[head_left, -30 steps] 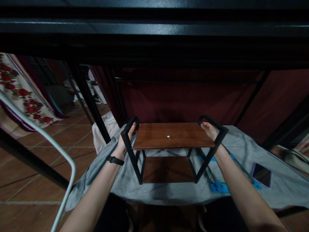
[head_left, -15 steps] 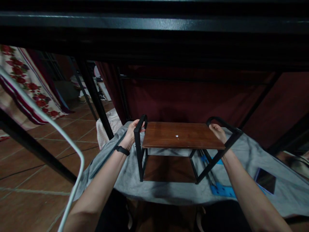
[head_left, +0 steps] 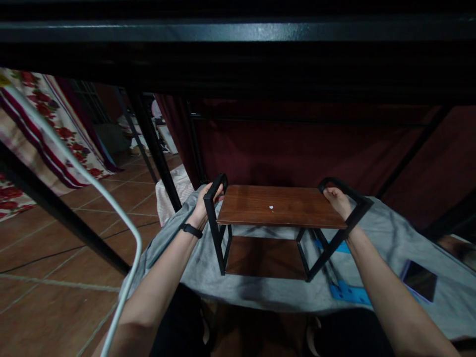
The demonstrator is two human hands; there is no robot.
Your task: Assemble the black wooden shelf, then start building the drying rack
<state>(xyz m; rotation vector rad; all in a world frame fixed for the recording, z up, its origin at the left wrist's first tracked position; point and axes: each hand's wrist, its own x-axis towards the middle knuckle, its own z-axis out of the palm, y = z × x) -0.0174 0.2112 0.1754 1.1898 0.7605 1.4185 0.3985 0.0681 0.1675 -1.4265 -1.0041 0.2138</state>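
Note:
In front of me is a small two-tier shelf rack (head_left: pixel 278 203) with brown wooden boards and black metal side frames. A small white mark shows on its upper board. My left hand (head_left: pixel 205 201), with a black band at the wrist, grips the left side frame near its far upper corner. My right hand (head_left: pixel 337 201) is closed on the right side frame, its fingers by the curved upper corner. The lower board (head_left: pixel 266 258) is over the grey bedding (head_left: pixel 253 292); whether the rack rests on it I cannot tell.
A dark tablet or phone (head_left: pixel 419 280) and a blue flat piece (head_left: pixel 349 292) lie on the bedding at right. A black metal beam (head_left: pixel 238 32) crosses overhead. A pale bent tube (head_left: pixel 126 223) and a black post (head_left: pixel 158 148) stand at left, above the tiled floor (head_left: pixel 74 248).
The view has swung slightly left, so surroundings appear further right. Both hands keep their hold on the rack, which looks slightly tilted compared with before.

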